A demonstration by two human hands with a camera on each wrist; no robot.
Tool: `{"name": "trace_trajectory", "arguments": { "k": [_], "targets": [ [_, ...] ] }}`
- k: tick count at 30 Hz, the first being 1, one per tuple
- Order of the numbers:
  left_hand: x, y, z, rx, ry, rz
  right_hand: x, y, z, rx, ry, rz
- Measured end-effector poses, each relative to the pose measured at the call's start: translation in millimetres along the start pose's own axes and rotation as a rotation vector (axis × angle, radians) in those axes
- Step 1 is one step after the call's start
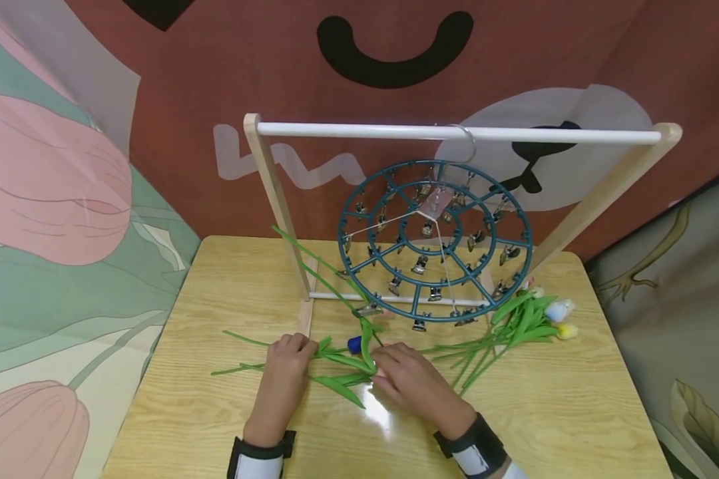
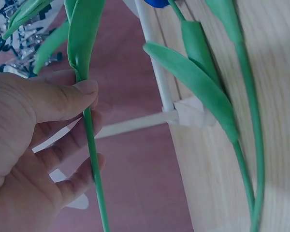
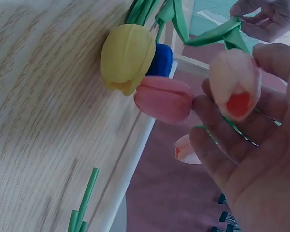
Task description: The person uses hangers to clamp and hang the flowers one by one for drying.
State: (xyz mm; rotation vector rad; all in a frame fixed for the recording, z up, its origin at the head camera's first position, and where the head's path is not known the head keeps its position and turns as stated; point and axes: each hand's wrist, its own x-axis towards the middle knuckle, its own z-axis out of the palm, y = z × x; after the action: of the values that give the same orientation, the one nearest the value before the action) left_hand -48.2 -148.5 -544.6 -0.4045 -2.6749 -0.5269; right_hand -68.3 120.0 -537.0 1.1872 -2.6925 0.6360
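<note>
A rail stand (image 1: 365,131) on the wooden table (image 1: 174,392) carries a round clip hanger (image 1: 427,229) by its hook, likely to keep the clips off the wood. The tulip bundle (image 1: 524,322) lies right, seemingly within reach. The left hand (image 1: 284,382) pinches a green stem (image 2: 90,133) below its leaf — perhaps to steady it — while the right hand (image 1: 416,386) pinches a pale pink tulip (image 3: 234,82) by its bloom. Wood stretches toward the wearer, giving the forearms room; the bundle stops short of the right edge.
</note>
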Motion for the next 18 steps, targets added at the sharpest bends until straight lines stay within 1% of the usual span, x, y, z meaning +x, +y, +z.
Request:
{"name": "trace_trajectory", "arguments": {
  "k": [9,13,18],
  "targets": [
    [1.5,21.5,-5.4,-0.014,-0.032,0.036,1.2,-2.5,-4.7,0.056,-0.073,0.078],
    [0.3,26.5,-5.6,-0.025,-0.037,0.059,1.6,-3.2,-5.3,0.081,-0.074,0.071],
    [0.6,29.3,-6.4,-0.037,-0.024,0.074,0.7,-3.6,-6.3,0.096,-0.076,0.054]
  ]
}}
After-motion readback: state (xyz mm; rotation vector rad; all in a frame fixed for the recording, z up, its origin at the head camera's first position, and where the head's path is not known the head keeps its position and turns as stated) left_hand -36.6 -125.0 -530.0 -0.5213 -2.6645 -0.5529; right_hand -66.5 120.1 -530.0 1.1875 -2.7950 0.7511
